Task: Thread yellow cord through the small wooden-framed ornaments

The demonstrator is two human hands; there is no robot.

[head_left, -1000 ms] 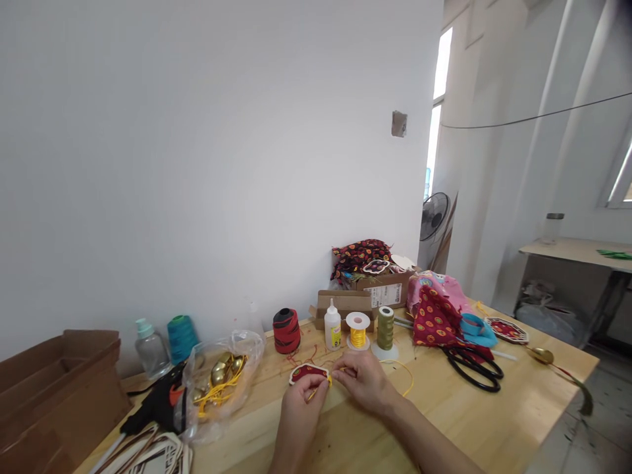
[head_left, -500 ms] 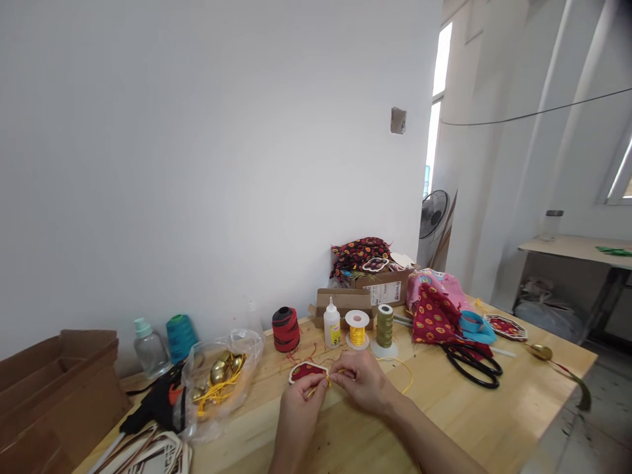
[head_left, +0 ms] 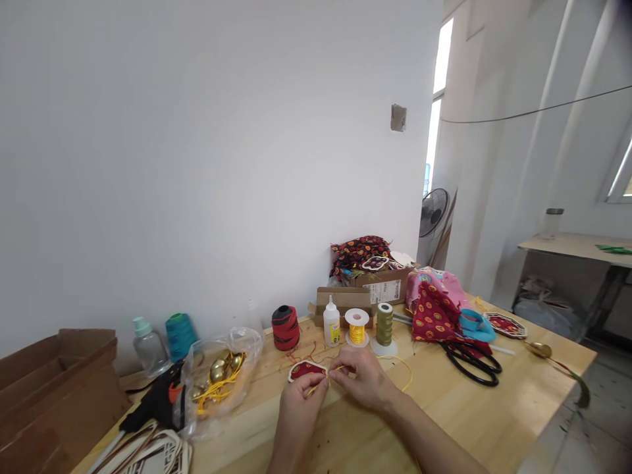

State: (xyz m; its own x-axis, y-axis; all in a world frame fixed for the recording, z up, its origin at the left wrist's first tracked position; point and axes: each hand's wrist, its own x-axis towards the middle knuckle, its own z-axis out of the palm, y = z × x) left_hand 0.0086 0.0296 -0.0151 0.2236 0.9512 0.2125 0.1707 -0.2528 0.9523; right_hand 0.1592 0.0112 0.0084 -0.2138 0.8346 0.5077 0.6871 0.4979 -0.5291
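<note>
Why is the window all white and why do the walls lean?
Head view: daylight blows out the window, so it shows no detail; the wide lens tilts the wall at the right edge; the left hand on the patch and the right hand pinching the cord look fairly sharp, under soft, even light.

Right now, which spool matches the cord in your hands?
The yellow spool, between the glue bottle and olive spool; the red spool and teal spool do not match.
</note>
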